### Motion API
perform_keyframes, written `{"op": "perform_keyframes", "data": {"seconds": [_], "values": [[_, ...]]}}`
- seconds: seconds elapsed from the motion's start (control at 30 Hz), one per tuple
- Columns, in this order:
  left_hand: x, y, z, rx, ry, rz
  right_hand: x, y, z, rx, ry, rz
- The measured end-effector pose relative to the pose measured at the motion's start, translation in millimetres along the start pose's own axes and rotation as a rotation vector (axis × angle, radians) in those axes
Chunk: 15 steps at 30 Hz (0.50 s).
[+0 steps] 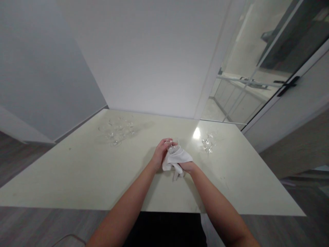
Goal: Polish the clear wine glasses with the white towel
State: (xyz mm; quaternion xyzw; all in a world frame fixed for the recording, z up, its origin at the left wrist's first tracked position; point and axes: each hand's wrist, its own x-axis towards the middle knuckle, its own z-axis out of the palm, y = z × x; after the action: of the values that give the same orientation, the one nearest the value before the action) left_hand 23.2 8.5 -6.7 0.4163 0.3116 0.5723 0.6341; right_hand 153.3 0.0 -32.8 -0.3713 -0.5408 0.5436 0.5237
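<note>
Just above the middle of the table, my left hand (160, 151) is closed around the side of a clear drinking glass (173, 148). A white cloth (177, 158) wraps the near end of the glass and hangs down toward the tabletop. My right hand (188, 166) is closed on the cloth, its fingers mostly covered by the fabric, and presses it against the glass. The glass is tilted, and its far rim shows between my fingers.
Several clear glasses (117, 132) stand in a group on the pale table (77, 178) at the back left. A few more glasses (208, 141) stand at the right. A white wall (149, 61) borders the far edge, and a glass-paned door (246, 79) is beyond it to the right.
</note>
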Motion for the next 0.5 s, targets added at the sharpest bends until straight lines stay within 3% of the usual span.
{"op": "perform_keyframes", "data": {"seconds": [0.13,0.37,0.5], "values": [[1.4,-1.0,-1.4,0.136,0.082,0.099,8.4,-0.2,0.2,-0.136,-0.050,-0.072],[-2.4,0.6,-0.7,-0.032,-0.072,-0.061,0.3,7.2,-5.3,-0.098,-0.119,0.009],[-1.7,-1.5,-1.3,0.087,0.020,0.082,6.8,5.5,-4.4,-0.296,-0.191,-0.023]]}}
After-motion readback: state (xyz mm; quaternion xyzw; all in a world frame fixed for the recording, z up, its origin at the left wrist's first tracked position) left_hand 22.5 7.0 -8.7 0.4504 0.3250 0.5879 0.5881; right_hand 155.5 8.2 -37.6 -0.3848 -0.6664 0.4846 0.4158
